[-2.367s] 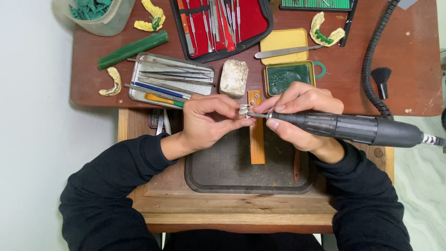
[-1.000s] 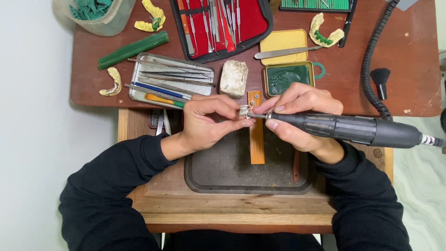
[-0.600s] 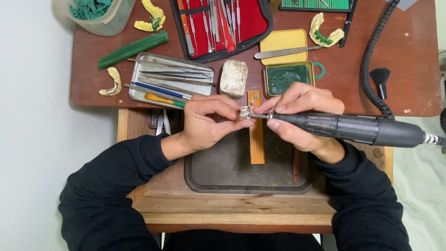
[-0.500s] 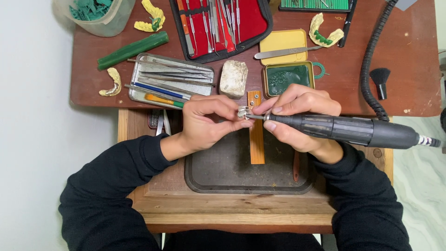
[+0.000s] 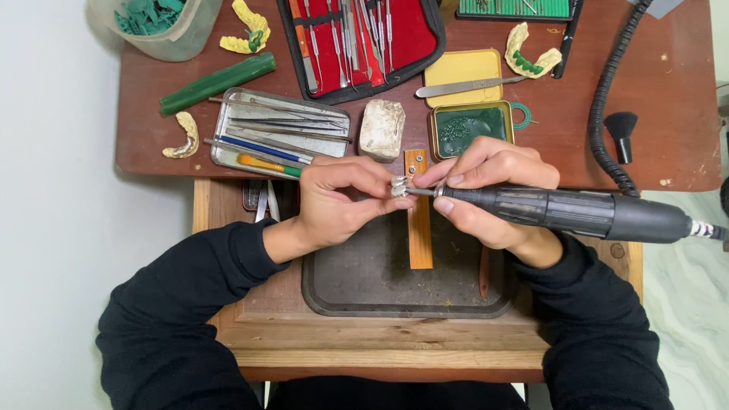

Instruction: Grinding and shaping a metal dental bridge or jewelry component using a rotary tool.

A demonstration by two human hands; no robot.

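Above the dark tray (image 5: 364, 292), the left hand (image 5: 334, 201) is pinching a small metal piece (image 5: 398, 186), its grip clamped on it, while the right hand (image 5: 486, 190) is gripping a black rotary handpiece (image 5: 577, 212) whose tip is touching that piece. Behind them a yellow tin lid (image 5: 462, 68) and a green-filled tin (image 5: 469, 127) are sitting on the counter (image 5: 668, 106), whose right side is lying mostly bare.

single head view, looking straight down, fairly close over workbench (image 5: 668, 114); bench's far edge cropped.
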